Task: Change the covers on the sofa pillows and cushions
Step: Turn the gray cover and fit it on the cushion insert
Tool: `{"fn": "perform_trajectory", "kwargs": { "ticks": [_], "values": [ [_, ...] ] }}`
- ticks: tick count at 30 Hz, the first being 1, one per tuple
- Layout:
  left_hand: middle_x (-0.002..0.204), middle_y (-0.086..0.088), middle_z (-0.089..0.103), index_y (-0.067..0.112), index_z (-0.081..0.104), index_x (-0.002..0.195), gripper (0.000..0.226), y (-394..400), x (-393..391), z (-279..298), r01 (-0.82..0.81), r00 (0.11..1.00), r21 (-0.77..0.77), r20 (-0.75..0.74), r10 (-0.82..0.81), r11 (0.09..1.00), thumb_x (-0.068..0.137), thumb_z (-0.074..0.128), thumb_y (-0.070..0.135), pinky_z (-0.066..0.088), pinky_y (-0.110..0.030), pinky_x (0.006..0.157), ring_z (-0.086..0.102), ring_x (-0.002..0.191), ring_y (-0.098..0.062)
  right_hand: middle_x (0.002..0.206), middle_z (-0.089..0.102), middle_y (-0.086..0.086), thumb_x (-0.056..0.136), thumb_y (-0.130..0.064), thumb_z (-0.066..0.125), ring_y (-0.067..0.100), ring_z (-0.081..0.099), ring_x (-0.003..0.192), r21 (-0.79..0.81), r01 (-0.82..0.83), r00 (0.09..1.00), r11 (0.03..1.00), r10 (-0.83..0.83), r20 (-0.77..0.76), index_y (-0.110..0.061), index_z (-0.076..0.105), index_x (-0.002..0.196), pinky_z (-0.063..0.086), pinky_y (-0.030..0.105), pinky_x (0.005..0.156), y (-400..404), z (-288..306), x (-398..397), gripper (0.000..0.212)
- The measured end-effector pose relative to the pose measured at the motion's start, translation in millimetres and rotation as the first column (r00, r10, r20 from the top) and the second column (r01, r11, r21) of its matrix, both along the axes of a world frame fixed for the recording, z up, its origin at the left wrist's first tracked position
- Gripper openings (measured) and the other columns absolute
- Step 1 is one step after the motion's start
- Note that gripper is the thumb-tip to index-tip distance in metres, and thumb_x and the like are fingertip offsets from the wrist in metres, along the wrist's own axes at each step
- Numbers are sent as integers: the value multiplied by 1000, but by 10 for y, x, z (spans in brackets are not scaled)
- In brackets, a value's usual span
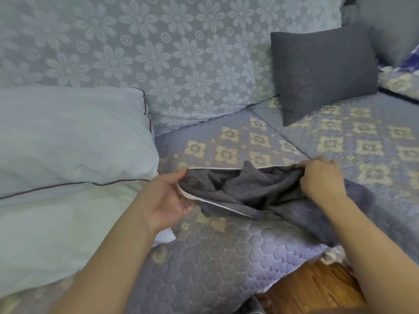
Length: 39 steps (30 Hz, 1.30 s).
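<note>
An empty dark grey pillow cover [244, 191] lies crumpled on the sofa seat, its mouth with a white inner edge held wide. My left hand [167, 198] grips the left end of that opening. My right hand [322, 177] bunches the fabric at the right end. A bare pale pillow insert [68, 159] with thin dark piping lies at the left, close to my left forearm. A finished dark grey pillow [322, 71] leans upright against the sofa back at the right.
The seat has a quilted lilac cover [226, 257] with beige flower squares. The backrest [158, 53] is pale blue with a flower pattern. More grey cushions [394, 26] sit at the far right corner. Wooden floor [317, 291] shows below the seat edge.
</note>
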<state>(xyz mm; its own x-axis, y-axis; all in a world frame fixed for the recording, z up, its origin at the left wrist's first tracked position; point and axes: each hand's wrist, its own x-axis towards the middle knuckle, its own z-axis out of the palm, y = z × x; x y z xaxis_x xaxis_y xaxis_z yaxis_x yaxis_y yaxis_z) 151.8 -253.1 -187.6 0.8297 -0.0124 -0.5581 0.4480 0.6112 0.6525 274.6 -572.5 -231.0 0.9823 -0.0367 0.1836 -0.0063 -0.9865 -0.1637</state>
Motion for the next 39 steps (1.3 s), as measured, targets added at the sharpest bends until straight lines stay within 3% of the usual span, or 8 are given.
{"fn": "perform_trajectory", "kwargs": {
  "ticks": [3, 7, 15, 21, 24, 28, 34, 39],
  "values": [
    [129, -21, 66, -3, 64, 124, 35, -205, -39, -9, 48, 995, -114, 95, -37, 992, 97, 53, 16, 45, -46, 110, 61, 125, -32, 103, 64, 9, 69, -3, 48, 31, 54, 100, 271, -414, 895, 869, 334, 296, -12, 74, 102, 41, 34, 92, 495, 269, -371, 43],
    [140, -29, 55, -9, 50, 140, 46, -348, -41, -22, 32, 987, -224, 161, 4, 974, 104, 41, 18, 36, -50, 117, 52, 134, -37, 119, 64, -16, 88, -25, 72, -1, 58, 113, 665, -580, 665, 470, 745, 53, -31, 59, 129, 44, 18, 98, 1027, 534, -885, 43],
    [133, -32, 59, -10, 56, 131, 37, -382, -208, 40, 25, 959, -73, 284, -4, 997, 102, 47, 10, 43, -53, 112, 55, 129, -42, 92, 67, -18, 90, -28, 72, 2, 64, 84, 865, -401, 728, 301, 678, 101, -31, 58, 121, 49, 20, 76, 1152, 505, -919, 34],
    [101, -16, 71, 6, 57, 129, 46, -538, -256, 78, -89, 955, 273, 296, 4, 958, 89, 55, -16, 58, -39, 79, 70, 88, -27, 95, 56, -3, 85, -16, 76, 10, 57, 91, 648, -596, 787, 474, 505, 355, -17, 74, 91, 44, 18, 82, 1087, 535, -797, 7],
    [84, -4, 65, 20, 56, 123, 46, -682, -147, 338, -154, 954, 682, 291, -72, 715, 85, 60, -6, 52, -30, 51, 63, 58, -12, 88, 58, -4, 91, -24, 66, 16, 55, 85, 386, -685, 724, 617, 521, 452, -14, 66, 90, 42, 23, 74, 1105, 962, -749, 10],
    [75, 2, 59, 26, 47, 83, 15, -732, 229, 1093, -412, 872, 869, 463, -157, 275, 82, 54, 12, 45, -37, 59, 59, 69, -20, 82, 64, 0, 98, -23, 55, 13, 57, 76, 194, -743, 613, 640, 534, 583, -10, 61, 97, 43, 30, 70, 1251, 2095, -622, 14],
    [68, 3, 51, 12, 55, 78, 9, -369, 583, 2257, -592, 793, 806, 585, -170, 13, 86, 51, 11, 28, -34, 55, 42, 60, -12, 80, 46, -17, 103, -23, 50, -1, 48, 76, 560, -596, 710, 576, 53, 702, -12, 61, 106, 37, 10, 66, 1076, 3498, -180, 15],
    [73, -2, 59, 12, 60, 84, 18, 64, 291, 2707, -176, 739, 883, 411, -534, 436, 99, 53, 18, 44, -28, 57, 56, 66, -16, 90, 56, 4, 104, -25, 47, 19, 56, 83, 852, -451, 887, 265, 29, 461, -21, 57, 92, 57, 33, 62, 839, 3582, 222, 16]
  ]
}}
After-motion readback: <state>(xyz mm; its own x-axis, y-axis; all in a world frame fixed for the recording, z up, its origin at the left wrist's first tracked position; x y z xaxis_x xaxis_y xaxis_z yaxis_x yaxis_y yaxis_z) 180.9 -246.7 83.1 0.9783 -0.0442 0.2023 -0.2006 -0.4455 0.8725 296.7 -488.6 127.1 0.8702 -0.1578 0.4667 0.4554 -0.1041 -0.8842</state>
